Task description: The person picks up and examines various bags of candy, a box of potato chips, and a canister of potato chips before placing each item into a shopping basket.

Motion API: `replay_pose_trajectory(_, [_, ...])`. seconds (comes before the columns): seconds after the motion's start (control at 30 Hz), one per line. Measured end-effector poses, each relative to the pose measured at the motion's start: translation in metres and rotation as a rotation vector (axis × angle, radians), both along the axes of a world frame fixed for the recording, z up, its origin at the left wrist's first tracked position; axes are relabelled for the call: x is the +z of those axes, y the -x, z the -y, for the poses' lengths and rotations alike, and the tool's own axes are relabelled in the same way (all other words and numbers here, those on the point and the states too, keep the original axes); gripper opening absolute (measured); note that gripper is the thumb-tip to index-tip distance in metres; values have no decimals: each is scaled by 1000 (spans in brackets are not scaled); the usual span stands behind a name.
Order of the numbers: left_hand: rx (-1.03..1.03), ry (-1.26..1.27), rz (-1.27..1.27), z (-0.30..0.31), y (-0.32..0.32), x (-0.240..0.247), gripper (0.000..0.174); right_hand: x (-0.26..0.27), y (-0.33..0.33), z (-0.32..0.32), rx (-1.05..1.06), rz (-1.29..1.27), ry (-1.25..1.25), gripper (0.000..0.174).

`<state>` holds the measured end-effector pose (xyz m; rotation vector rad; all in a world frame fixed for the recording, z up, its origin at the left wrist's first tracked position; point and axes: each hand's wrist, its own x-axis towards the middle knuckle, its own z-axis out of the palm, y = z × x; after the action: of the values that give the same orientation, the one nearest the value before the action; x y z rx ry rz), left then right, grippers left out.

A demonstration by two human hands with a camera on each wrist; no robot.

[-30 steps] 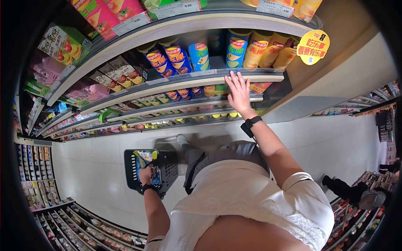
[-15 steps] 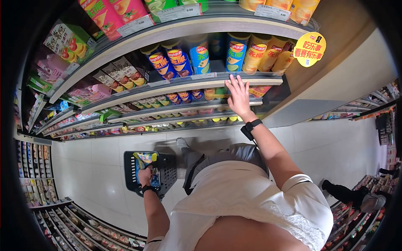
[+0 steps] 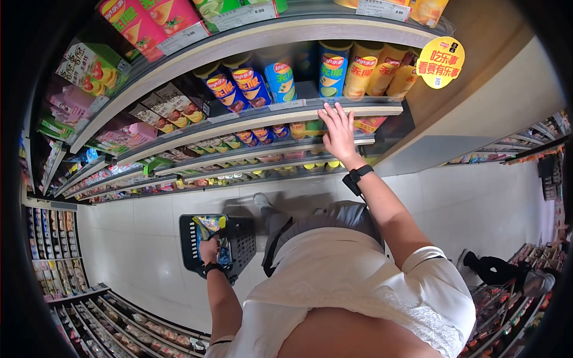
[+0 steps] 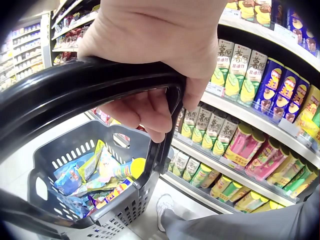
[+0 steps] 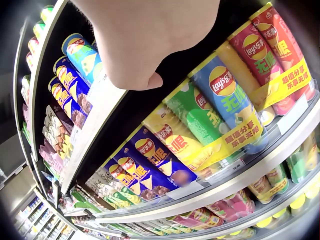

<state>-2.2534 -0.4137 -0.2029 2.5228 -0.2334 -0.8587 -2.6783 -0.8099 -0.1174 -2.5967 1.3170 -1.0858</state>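
My left hand [image 3: 209, 250] grips the black handle [image 4: 100, 75] of a dark grey shopping basket [image 3: 243, 246], low at my left side. Inside the basket lie colourful snack bags [image 4: 82, 172] and a chip can with a yellow lid [image 4: 138, 168]. My right hand [image 3: 339, 132] rests with its fingers extended on the front edge of a shelf [image 3: 262, 122]. Just beyond those fingertips stands a light blue Lay's can [image 3: 332, 70], with yellow cans [image 3: 362, 70] to its right. In the right wrist view the hand [image 5: 150, 45] overlaps that shelf edge, and most fingers are hidden.
Dark blue cans [image 3: 250, 83] and snack boxes [image 3: 173, 104] line the same shelf further left. A round yellow sign [image 3: 440, 62] hangs at the shelf's right end. Another person in dark trousers [image 3: 498, 269] is at the right. More stocked shelving [image 3: 131, 322] runs behind me.
Both hands keep their places on the basket handle and shelf edge. The head view has shifted slightly, and the other person's legs at the right have moved.
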Motion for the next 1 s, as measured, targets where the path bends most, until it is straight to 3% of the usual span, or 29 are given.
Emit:
replay_pose_trajectory(0.5, [-20, -55, 94, -2, -4, -9, 26, -3, -4, 0, -32, -9, -6, 72])
replay_pose_trajectory(0.83, [-41, -83, 133, -5, -9, -16, 30, -7, -3, 3, -33, 15, 7, 59])
replay_pose_trajectory(0.9, [-40, -144, 150, -5, -9, -15, 45, -7, -2, 3, -29, 16, 0, 58])
replay_pose_trajectory(1.0, [-54, -166, 176, 1, 2, 2, 45, -8, -2, 3, -21, 18, -11, 56])
